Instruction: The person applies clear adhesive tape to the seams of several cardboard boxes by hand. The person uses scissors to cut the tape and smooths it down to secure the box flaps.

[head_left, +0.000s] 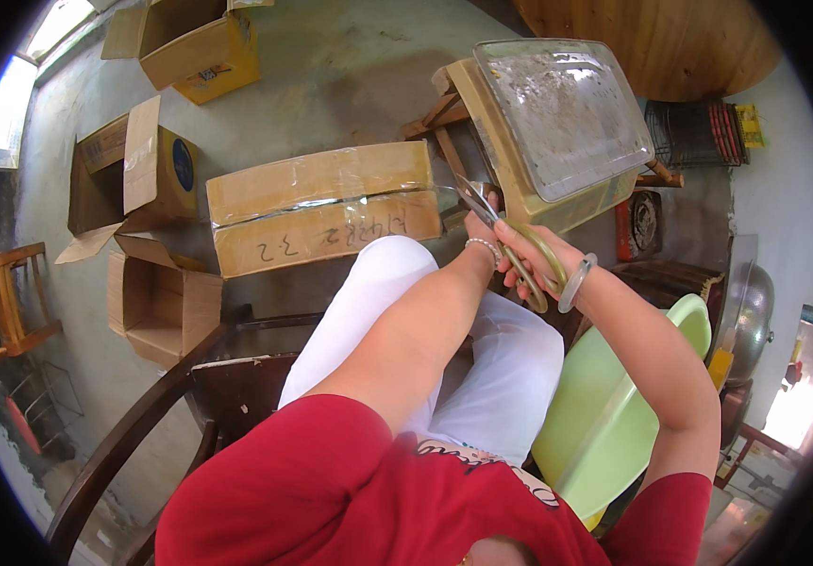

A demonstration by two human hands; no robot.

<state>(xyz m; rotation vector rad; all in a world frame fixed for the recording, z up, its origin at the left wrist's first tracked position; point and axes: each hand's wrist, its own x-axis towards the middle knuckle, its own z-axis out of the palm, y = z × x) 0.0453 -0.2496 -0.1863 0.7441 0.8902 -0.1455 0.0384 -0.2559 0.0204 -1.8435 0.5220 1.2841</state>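
Note:
My right hand (pixel 530 262), with a pale bangle at its wrist, holds scissors (pixel 480 201) by their olive-gold handles. The metal blades point towards the right end of a long taped cardboard box (pixel 321 205). My left hand (pixel 480 225), wearing a beaded bracelet, is partly hidden behind the scissors and my right hand. Its fingers are near the blades, and I cannot tell what they hold. Clear tape runs along the box's middle seam, and handwritten marks are on its near side. The box lies beyond my knees.
Open cardboard boxes (pixel 165 308) stand at left. A clear plastic lid (pixel 569 120) tops a box on a wooden frame at upper right. A light green plastic basin (pixel 594 417) is beside my right leg. The dark armrest (pixel 119 414) of a wooden chair curves at my left.

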